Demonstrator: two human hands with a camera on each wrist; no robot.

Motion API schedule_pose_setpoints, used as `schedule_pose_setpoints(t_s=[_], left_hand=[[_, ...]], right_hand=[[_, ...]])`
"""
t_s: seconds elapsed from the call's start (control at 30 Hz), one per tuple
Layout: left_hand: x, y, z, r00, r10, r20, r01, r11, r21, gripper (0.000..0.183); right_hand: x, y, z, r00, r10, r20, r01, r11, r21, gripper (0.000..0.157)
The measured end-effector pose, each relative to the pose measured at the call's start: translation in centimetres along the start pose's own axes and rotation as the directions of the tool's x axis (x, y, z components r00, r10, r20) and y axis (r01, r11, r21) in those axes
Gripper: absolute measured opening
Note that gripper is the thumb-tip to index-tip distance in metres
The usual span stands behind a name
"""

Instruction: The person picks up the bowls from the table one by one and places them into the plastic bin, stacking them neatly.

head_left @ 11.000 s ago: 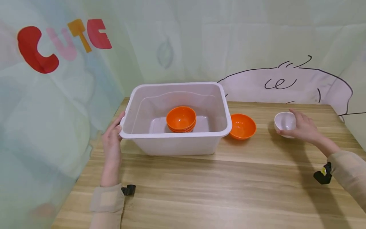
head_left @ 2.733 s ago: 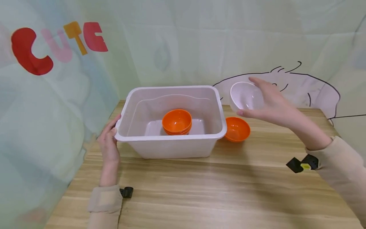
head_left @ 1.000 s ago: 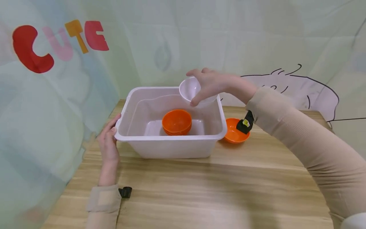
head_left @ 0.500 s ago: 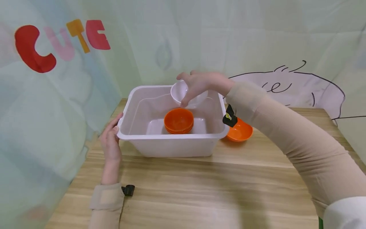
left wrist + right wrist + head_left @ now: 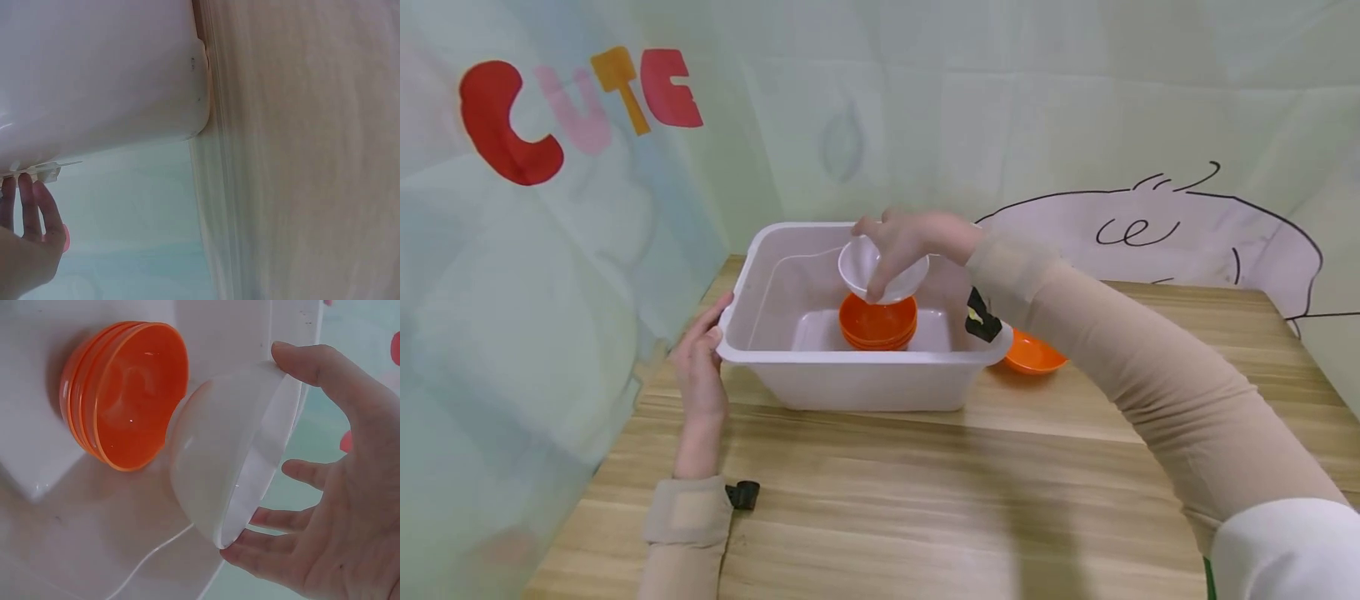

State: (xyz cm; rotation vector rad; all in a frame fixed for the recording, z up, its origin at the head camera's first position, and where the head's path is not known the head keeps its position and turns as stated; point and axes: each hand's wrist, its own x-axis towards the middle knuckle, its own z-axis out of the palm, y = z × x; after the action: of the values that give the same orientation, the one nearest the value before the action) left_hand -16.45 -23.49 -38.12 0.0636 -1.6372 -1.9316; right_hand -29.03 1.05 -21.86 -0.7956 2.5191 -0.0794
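Note:
A white bowl is in my right hand, which grips its rim between thumb and fingers. It hangs slightly tilted inside the white plastic bin, just above a stack of orange bowls. In the right wrist view, the underside of the white bowl overlaps the edge of the orange stack; whether they touch I cannot tell. My left hand holds the bin's left rim, thumb on top. The left wrist view has those fingers under the rim.
Another orange bowl stands on the wooden table, right of the bin and partly hidden by my right sleeve. A printed cloth hangs behind and to the left.
My right hand took the white bowl from the table's right side, carried it left over the bin, and has lowered it towards the orange stack. The left hand keeps holding the rim.

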Motion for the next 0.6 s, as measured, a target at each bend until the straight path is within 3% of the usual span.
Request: schedule_pose_setpoints(t_s=[0.23,0.6], left_hand=[[0.0,0.0,0.0,1.0,0.008,-0.003,-0.008,1.0,0.007,0.038],[0.0,0.2,0.0,1.0,-0.005,-0.002,0.005,1.0,0.029,0.039]], right_hand=[[1.5,-0.1,1.1,0.999,-0.036,0.026,0.035,0.997,0.066,0.1],[2.7,0.1,2.1,0.998,-0.05,0.044,0.048,0.998,0.03,0.098]])
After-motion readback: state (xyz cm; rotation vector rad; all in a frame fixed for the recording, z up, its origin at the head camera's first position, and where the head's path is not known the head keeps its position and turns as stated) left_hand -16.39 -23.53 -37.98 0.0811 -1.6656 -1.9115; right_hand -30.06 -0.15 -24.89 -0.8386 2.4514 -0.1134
